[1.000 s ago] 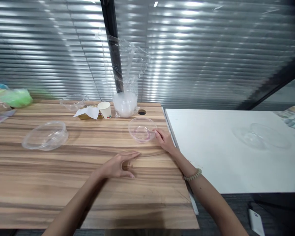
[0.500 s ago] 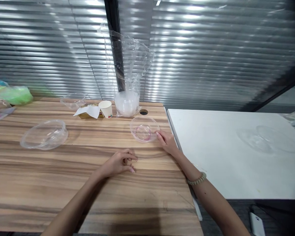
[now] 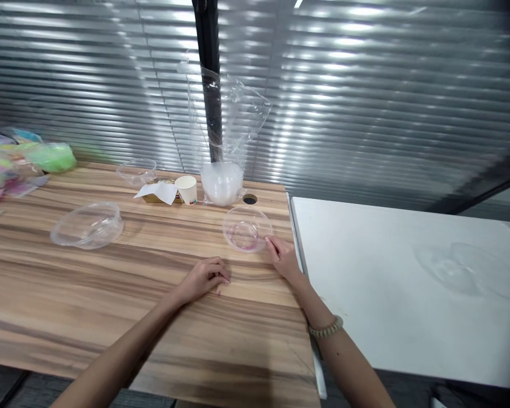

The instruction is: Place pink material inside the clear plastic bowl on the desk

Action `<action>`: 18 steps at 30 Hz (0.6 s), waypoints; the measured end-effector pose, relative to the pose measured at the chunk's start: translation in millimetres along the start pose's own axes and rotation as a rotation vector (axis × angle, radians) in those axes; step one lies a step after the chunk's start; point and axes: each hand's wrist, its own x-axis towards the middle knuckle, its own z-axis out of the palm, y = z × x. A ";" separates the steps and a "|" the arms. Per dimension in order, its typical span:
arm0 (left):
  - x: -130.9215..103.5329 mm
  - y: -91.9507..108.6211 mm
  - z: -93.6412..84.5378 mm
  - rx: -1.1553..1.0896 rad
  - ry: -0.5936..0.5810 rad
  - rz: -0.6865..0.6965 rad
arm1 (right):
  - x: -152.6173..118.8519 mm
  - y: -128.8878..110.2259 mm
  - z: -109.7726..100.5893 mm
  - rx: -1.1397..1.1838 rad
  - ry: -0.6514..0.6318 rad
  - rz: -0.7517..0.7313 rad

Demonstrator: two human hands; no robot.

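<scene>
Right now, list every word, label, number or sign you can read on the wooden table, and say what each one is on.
No text here can be read.
Paper cup: a small red and green mark near its base, too small to read.
Flat golden box under a white sheet: print on top, blurred, unreadable.
Clear bowl at the right hand: no label visible.
Coloured bags at the far left: no readable print.
</scene>
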 end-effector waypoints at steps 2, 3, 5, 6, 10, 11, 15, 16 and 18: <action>-0.1 -1.6 1.3 0.024 -0.010 0.016 | 0.1 -0.8 0.4 0.004 0.006 -0.019; 0.0 -2.3 2.1 0.037 -0.017 0.026 | 0.6 -1.6 0.3 0.000 0.009 -0.031; 0.0 -3.9 3.5 0.040 -0.019 0.019 | 1.8 -3.6 -0.1 -0.018 0.013 -0.061; 0.2 -4.7 3.9 0.014 -0.011 -0.008 | 2.4 -4.3 -0.3 -0.029 0.015 -0.074; 4.8 -9.0 1.8 -0.236 0.081 -0.188 | 3.6 -4.2 0.9 -0.055 0.041 -0.081; 7.2 -10.4 0.2 -0.308 0.100 -0.224 | 3.5 -3.6 1.6 -0.057 0.049 -0.080; 17.7 -16.8 -8.4 -0.497 0.148 -0.292 | 2.4 -1.7 3.2 -0.067 0.043 -0.091; 19.2 -18.3 -10.2 -0.523 0.177 -0.291 | 2.0 -1.6 2.9 -0.073 0.042 -0.089; 20.1 -21.2 -12.7 -0.558 0.219 -0.287 | 1.5 -1.7 1.9 -0.082 0.058 -0.075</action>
